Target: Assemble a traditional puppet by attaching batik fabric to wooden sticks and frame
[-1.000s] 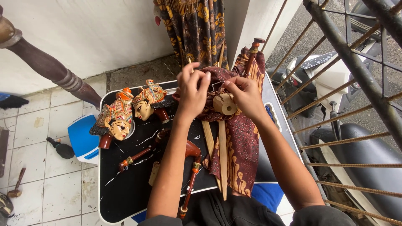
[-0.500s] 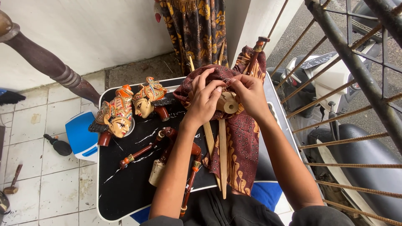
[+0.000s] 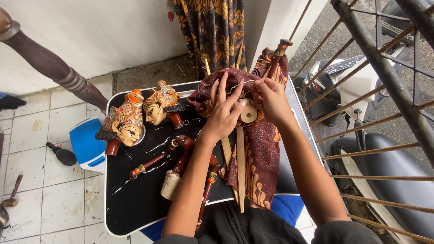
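Note:
A puppet body wrapped in dark red batik cloth lies on the right side of a black tray table. My left hand presses on the cloth's gathered top, fingers stretched up, thumb by a round wooden disc. My right hand pinches a thin white thread that runs across to the left fingers. Flat wooden sticks poke out from under the cloth toward me. A carved rod tip rises behind my right hand.
Two painted puppet heads and carved red-brown puppet arms lie on the tray's left half. A blue stool, a brush and a hammer are on the tiled floor. A parked motorbike stands behind rusty bars at right.
Both hands have shifted slightly down on the cloth's top. My left fingers have straightened upward, and the white thread now shows stretched between the two hands.

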